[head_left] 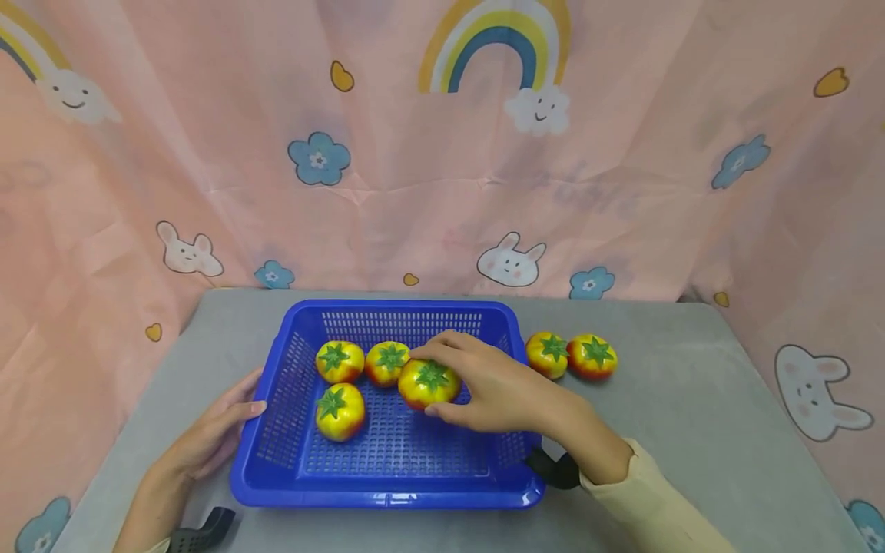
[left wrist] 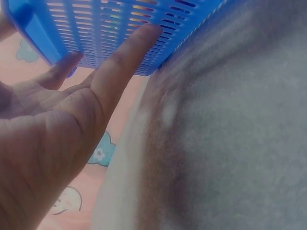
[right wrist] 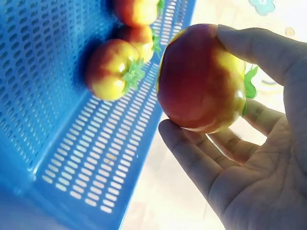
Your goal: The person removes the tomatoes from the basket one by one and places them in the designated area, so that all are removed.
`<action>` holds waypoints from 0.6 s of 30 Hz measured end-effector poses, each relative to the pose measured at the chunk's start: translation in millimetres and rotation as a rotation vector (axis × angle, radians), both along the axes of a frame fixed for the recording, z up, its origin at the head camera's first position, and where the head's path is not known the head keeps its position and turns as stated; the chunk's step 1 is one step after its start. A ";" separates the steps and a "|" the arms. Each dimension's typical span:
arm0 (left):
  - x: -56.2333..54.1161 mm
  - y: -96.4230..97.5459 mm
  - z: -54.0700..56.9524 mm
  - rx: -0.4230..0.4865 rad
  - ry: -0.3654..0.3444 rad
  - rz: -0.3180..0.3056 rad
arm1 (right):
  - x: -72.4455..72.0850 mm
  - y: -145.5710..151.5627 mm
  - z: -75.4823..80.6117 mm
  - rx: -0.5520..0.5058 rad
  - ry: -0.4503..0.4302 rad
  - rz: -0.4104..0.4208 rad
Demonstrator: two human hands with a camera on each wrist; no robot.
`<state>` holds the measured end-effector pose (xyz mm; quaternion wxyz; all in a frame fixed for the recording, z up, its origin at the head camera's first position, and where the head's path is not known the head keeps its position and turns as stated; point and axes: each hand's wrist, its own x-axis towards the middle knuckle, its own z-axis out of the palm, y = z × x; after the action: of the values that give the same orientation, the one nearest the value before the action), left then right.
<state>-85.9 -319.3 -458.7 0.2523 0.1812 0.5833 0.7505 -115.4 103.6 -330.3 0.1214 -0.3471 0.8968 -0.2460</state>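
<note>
I've got the right hand pinching a round, glossy yellow-and-red tomato with a green star-shaped leaf over the blue perforated plastic basket. Left hand grips the basket's side, thumb on the rim. My worry: that slick skin could slip the fingertips, or a sloppy release might knock the neighbouring yellow-and-red tomato rolling. Ease off left, and the basket could skid.

- One left hand, lower left of the frame; one right hand, centre.
- One blue basket, lower centre.
- Six red-and-yellow fruits: three left of centre, one central (the right hand holds it), two farther right.
- Two printed rainbows, along the top.
- Three printed rabbits.
</note>
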 end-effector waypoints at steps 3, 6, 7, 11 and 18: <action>1.4 0.6 -0.3 0.004 -0.012 0.011 | 1.8 6.1 -0.8 -0.028 0.025 -0.035; 1.3 3.1 1.1 0.012 -0.013 0.018 | 2.0 14.3 -3.6 -0.063 0.052 -0.063; 1.2 4.7 1.6 0.015 -0.012 0.016 | 2.3 17.7 -4.6 -0.073 0.058 -0.074; 1.0 11.1 2.8 0.041 -0.004 0.001 | 4.0 30.7 -8.5 -0.119 0.076 -0.108; 4.3 4.7 5.5 0.030 -0.004 -0.006 | 6.9 40.0 -14.6 -0.210 0.096 -0.159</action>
<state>-81.6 -314.5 -453.1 0.2527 0.1853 0.5709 0.7589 -108.4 143.5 -344.9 0.0217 -0.2972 0.8956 -0.3303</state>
